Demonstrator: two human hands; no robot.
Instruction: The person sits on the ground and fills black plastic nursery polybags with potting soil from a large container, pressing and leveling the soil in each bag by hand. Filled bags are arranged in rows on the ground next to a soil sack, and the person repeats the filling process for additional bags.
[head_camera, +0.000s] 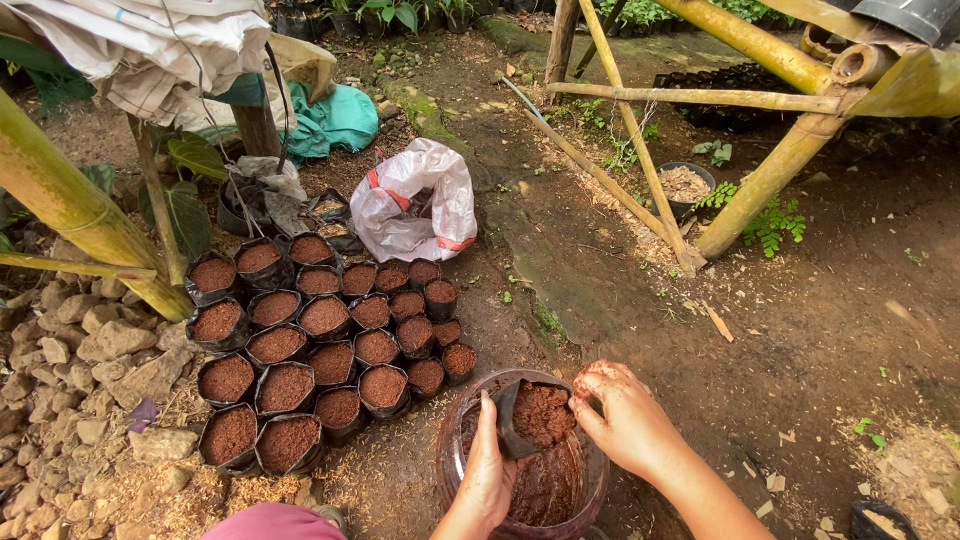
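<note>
Left hand (487, 470) pinches a small black bag (512, 432) over the tub (470, 420), mouth facing right. Right hand (625, 420) cups loosely beside it, soil (545, 412) between both, filled bags (320, 350) off left.

Black pot (882, 521), perhaps soil-filled, cut off by edge.

We see a cluster of black grow bags (320, 350) filled with reddish-brown medium, packed side by side on the ground at left. Just beyond them lies a crumpled white sack (420, 200) with red stripes, and farther off a green cloth (340, 118). Grey stones (90, 350) pile at the left edge. A bamboo frame (700, 100) stands far right, a small black pot (686, 184) beneath it.
</note>
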